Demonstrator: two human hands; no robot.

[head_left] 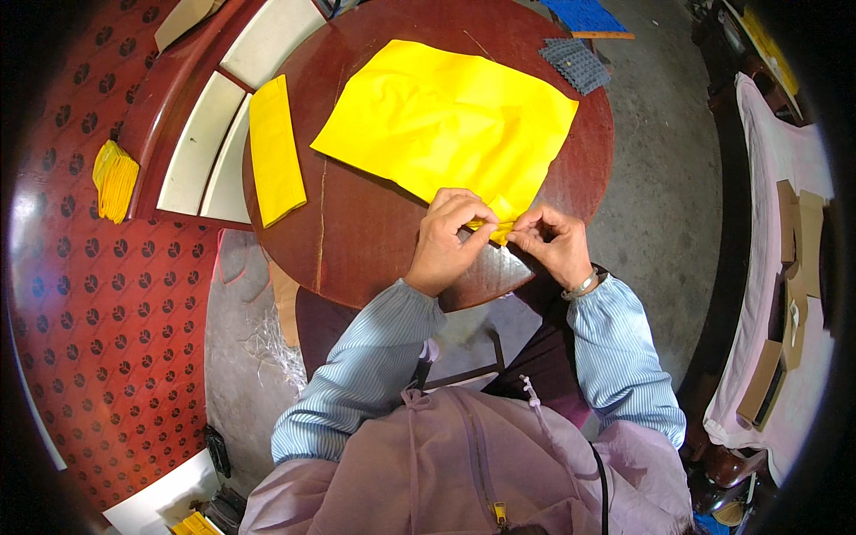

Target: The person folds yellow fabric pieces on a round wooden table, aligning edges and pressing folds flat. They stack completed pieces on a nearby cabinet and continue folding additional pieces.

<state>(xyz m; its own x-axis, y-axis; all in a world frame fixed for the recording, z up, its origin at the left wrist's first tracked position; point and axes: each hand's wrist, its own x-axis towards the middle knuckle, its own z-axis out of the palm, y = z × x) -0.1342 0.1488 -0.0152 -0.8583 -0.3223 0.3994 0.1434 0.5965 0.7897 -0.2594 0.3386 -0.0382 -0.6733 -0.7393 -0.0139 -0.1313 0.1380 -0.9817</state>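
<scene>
A large yellow sheet (446, 111), creased and cloth-like, lies over the far and middle part of a round red-brown table (357, 241). Its near corner is gathered into small folds at the table's near edge. My left hand (450, 236) pinches these folds between thumb and fingers. Just to the right, my right hand (555, 248) grips the same corner with thumb and forefinger, the fingertips of both hands almost meeting. Whether anything small is between the fingertips cannot be made out. A folded yellow piece (278, 152) rests at the table's left side.
A grey bumpy mat (577, 64) overhangs the table's far right edge, near a blue piece (588, 16). Left stands a red patterned surface (116, 330) with a yellow folded stack (116, 183). Cardboard pieces (794, 294) lie on a pale-covered seat (758, 178) at right.
</scene>
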